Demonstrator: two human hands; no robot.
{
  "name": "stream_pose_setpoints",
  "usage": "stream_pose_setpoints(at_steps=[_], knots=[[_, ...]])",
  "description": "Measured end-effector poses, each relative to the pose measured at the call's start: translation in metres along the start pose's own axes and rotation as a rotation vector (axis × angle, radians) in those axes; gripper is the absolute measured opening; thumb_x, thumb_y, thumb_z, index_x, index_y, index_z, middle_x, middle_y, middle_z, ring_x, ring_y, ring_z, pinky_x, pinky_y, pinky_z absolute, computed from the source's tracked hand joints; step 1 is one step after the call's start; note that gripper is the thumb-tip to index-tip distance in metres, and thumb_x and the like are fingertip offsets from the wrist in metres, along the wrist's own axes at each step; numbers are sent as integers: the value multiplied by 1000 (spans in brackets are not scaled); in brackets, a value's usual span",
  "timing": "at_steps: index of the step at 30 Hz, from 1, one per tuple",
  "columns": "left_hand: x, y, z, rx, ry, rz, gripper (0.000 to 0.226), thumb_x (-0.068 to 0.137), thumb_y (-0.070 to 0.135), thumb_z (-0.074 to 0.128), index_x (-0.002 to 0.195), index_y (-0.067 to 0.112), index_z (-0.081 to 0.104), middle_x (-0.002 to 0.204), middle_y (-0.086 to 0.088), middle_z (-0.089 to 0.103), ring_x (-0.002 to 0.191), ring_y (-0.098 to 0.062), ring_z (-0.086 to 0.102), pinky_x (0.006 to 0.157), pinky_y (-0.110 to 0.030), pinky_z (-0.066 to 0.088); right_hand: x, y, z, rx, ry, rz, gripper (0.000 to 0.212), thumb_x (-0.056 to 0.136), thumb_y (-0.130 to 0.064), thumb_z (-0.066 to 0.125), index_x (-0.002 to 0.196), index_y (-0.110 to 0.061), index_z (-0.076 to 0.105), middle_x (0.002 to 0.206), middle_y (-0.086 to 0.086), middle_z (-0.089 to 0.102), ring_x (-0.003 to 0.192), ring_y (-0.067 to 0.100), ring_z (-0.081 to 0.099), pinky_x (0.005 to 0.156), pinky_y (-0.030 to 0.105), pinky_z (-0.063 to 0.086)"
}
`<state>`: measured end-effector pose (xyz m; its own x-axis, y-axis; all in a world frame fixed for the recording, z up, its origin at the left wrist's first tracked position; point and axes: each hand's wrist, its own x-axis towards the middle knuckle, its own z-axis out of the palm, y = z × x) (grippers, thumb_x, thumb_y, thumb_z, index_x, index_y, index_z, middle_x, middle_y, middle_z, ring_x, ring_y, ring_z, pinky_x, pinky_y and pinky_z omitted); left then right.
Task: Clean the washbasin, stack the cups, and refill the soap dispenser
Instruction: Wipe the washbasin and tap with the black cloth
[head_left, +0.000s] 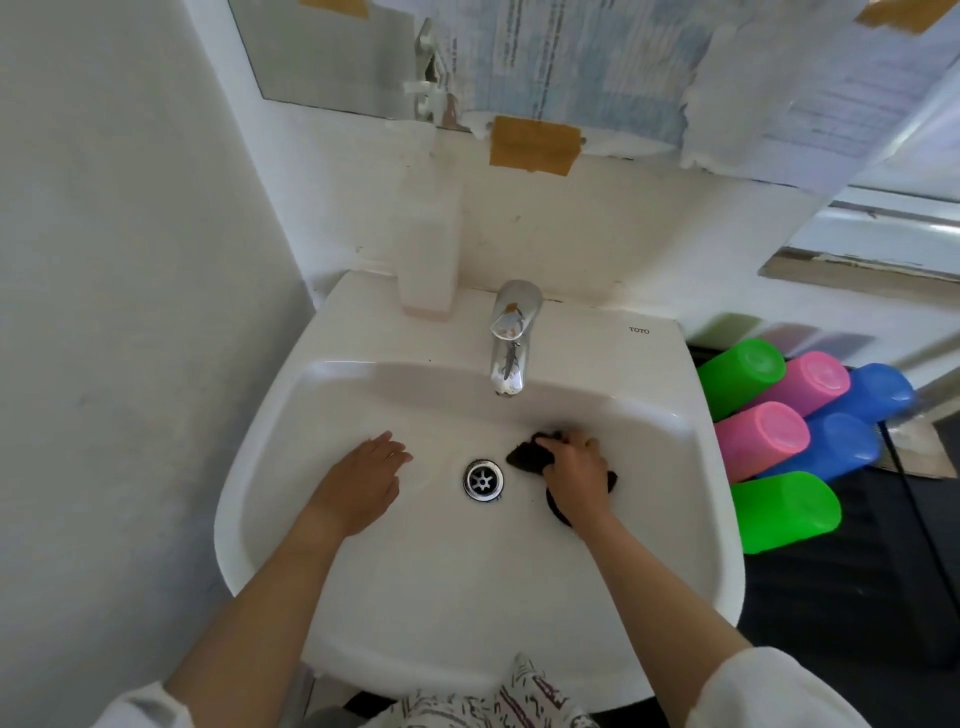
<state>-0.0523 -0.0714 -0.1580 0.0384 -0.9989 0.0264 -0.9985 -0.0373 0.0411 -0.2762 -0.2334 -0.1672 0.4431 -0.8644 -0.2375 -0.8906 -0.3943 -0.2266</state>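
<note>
- While the white washbasin (363, 597) fills the middle of the view, fixed against a pale wall, both bare hands are down inside its bowl.
- The right hand (574, 462) presses a dark cloth (527, 454) against the basin floor, just right of the metal drain (483, 479); its fingers are curled over the cloth, gripping it, and part of the cloth trails out from under the wrist.
- The left hand (363, 475) lies flat on the basin floor left of the drain, fingers extended and close together, holding nothing.
- A chrome tap (511, 338) stands on the back ledge of the basin, its spout hanging over the bowl above the cloth.
- A translucent soap dispenser (431, 244) stands upright on the back ledge, left of the tap, against the wall; only a thin pinkish layer shows at its bottom.
- Six plastic cups lie on their sides, unstacked, on a dark surface to the right of the basin: a green cup (740, 376), a pink cup (810, 384) and a blue cup (878, 392) in the far row, then a second pink cup (761, 439) and a second blue cup (831, 452), and a second green cup (784, 512) nearest.
- A mirror (322, 57) hangs above the basin, with paper sheets (597, 62) fixed over it by brown tape (535, 145).
</note>
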Motion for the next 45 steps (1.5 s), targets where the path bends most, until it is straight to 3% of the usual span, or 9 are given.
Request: stream_pose_setpoints(at_steps=[5, 10, 15, 20, 23, 27, 31, 34, 45], knots=[[6, 8, 1, 29, 4, 64, 26, 67, 24, 55, 85, 22, 73, 89, 9, 73, 90, -11, 70, 71, -23, 55, -20, -15, 16, 92, -192, -64, 51, 91, -8, 42, 140, -22, 38, 129, 13, 40, 107, 35, 45, 88, 36, 41], [7, 17, -7, 9, -46, 54, 41, 48, 15, 86, 87, 15, 73, 90, 2, 73, 90, -18, 71, 69, -30, 56, -22, -22, 11, 459, -101, 36, 48, 87, -1, 43, 131, -17, 52, 120, 14, 49, 108, 32, 49, 89, 29, 43], [1, 21, -4, -72, -26, -14, 38, 57, 7, 81, 94, 10, 72, 97, -5, 73, 98, -26, 68, 77, -37, 55, -26, 3, 2, 98, 85, -8, 43, 86, 0, 47, 123, -18, 59, 116, 13, 50, 101, 33, 44, 72, 38, 45], [-4, 28, -6, 22, -23, 45, 23, 59, 22, 63, 79, 20, 74, 85, 8, 73, 86, -11, 71, 66, -23, 56, -40, 8, 16, -131, 45, -195, 45, 44, 5, 77, 81, -21, 76, 75, 8, 57, 60, 29, 55, 38, 28, 37], [-12, 31, -1, -40, -36, -60, 28, 67, 11, 69, 94, 15, 72, 99, -1, 72, 101, -21, 67, 80, -30, 55, -43, -14, 21, -36, -96, -225, 48, 77, 5, 53, 116, -21, 64, 109, 13, 51, 96, 36, 50, 65, 38, 45], [-14, 37, -1, -51, -172, -72, 40, 94, 10, 40, 134, 7, 44, 145, -6, 40, 142, -22, 23, 115, -29, 19, -36, -29, 16, 175, -205, -168, 47, 87, -3, 41, 125, -25, 57, 120, 9, 45, 108, 30, 42, 83, 36, 44], [-16, 38, -7, -20, -89, -99, 43, 61, 23, 82, 101, 15, 70, 108, -3, 69, 112, -16, 62, 88, -19, 48, -31, -21, -2, 313, -90, -154, 36, 85, -7, 43, 102, -24, 70, 99, 1, 50, 100, 20, 46, 72, 28, 40], [-20, 39, -4, 19, -105, -79, 47, 31, 23, 92, 74, 19, 74, 79, 7, 73, 83, -11, 71, 63, -19, 54, -32, -5, -10, 207, -238, -263, 33, 83, -8, 43, 92, -20, 72, 83, -6, 45, 97, 21, 51, 71, 27, 37], [-23, 48, -5, 6, -109, -71, 25, 51, 25, 69, 75, 23, 74, 82, 11, 73, 85, -8, 71, 66, -17, 54, -29, -12, 11, -156, -362, -434, 46, 94, -9, 39, 135, -30, 46, 129, 10, 39, 113, 32, 39, 90, 40, 38]])
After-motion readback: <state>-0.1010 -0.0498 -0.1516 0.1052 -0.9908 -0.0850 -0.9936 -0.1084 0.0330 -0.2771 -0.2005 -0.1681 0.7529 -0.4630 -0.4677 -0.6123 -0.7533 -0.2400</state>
